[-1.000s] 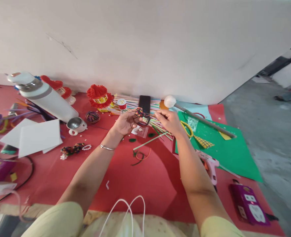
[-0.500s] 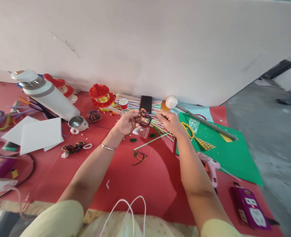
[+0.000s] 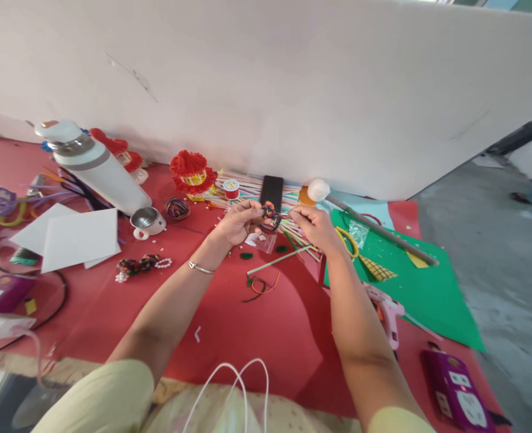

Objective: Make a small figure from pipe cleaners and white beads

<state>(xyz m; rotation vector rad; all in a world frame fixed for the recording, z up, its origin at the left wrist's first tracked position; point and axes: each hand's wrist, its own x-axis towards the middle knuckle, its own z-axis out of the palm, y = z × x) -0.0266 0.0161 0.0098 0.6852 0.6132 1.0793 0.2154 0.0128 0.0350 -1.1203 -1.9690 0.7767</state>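
Observation:
My left hand (image 3: 236, 222) is closed round a small multicoloured thread ornament (image 3: 269, 211), held above the red mat (image 3: 230, 325). My right hand (image 3: 313, 225) pinches something thin at the ornament's right side; I cannot make out what. Both hands hover just in front of a black phone (image 3: 271, 189) that lies on a spread of coloured straws (image 3: 248, 183). A small clear plastic bag (image 3: 260, 241) lies right under the hands.
A white bottle (image 3: 97, 171), a metal cup (image 3: 145, 221), white paper sheets (image 3: 74, 237) and a beaded strip (image 3: 139, 264) lie left. Green paper (image 3: 410, 282), yellow scissors (image 3: 349, 240), a pink glue gun (image 3: 386, 310) and a purple power strip (image 3: 458, 382) lie right. A red tassel ornament (image 3: 190, 171) stands near the wall.
The view has shifted a little. Both hands have drawn closer together around the ornament, with my right fingers now touching its side.

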